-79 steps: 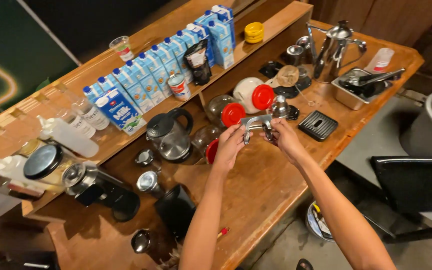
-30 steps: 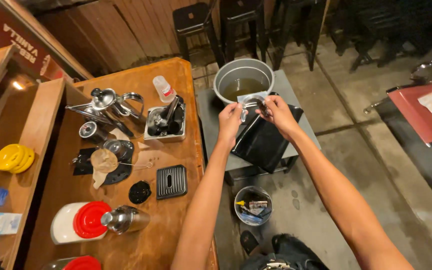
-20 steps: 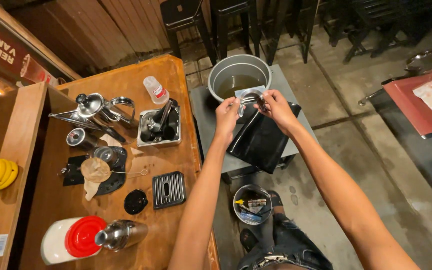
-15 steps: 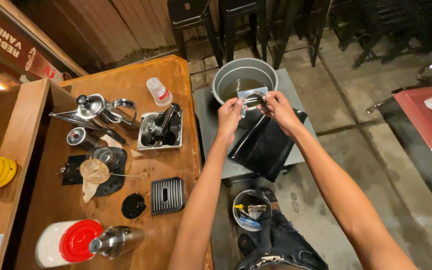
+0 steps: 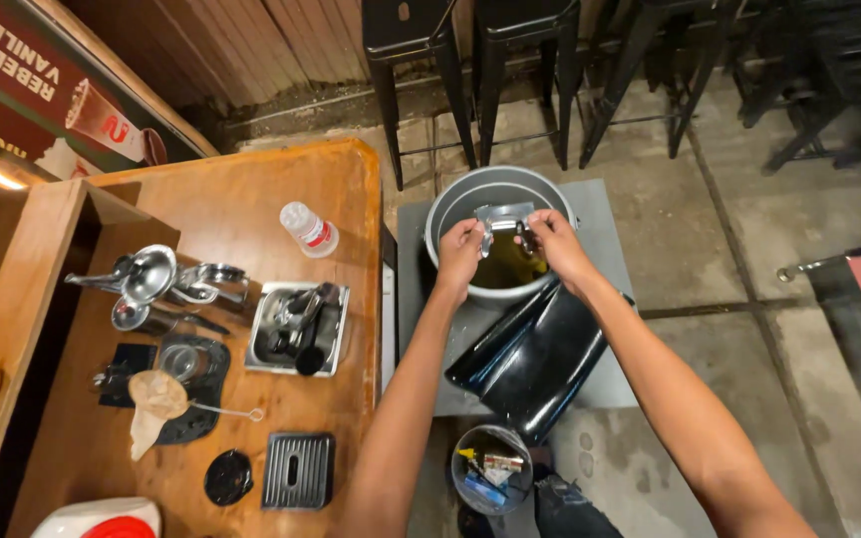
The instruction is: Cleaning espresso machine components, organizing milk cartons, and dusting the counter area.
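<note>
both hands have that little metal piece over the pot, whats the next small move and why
Probably lower or tip the small metal piece a little toward the dark liquid in the grey pot. The left hand and right hand both pinch it right above the pot's opening, so whatever drops should land inside.

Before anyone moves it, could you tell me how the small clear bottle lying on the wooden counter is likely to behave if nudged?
The small clear bottle lies on its side on the wooden counter, so it would probably roll. It looks like thin plastic and nearly empty, so likely light and easily sent skidding. Nothing touches it, so little would stop it.
</note>
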